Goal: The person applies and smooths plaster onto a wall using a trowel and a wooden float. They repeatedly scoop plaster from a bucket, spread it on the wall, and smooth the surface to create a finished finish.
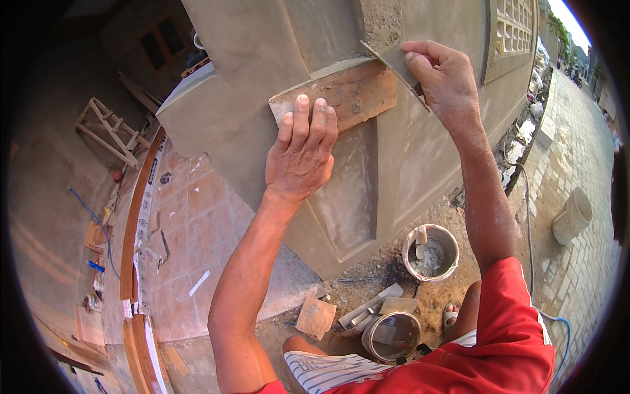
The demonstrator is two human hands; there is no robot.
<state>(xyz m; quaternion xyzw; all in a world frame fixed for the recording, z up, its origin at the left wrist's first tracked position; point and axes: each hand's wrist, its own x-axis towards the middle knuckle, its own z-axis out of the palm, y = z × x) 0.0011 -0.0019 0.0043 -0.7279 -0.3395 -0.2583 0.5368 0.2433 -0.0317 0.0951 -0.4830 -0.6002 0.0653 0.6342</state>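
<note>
My left hand [302, 151] presses a reddish-brown wooden board [357, 95] against the plastered pillar [243, 118]; its fingers lie over the board's lower left part and the thumb is hidden. Between the thumb and fingers of my right hand [443, 79] is a thin grey flat scraper [399, 64]. Its long, mortar-crusted edge slants across the right end of the board, close to the wall. Below the board, a recessed panel [348, 197] with raised borders shows in the grey plaster.
By my feet stand a bucket [451, 253] with pale mortar and another bucket [374, 348]. A square tile piece [316, 317] and offcuts lie nearby. A grey bucket [572, 217] stands on the paving at right, near a hose [528, 217]. A wooden frame [108, 131] leans at left.
</note>
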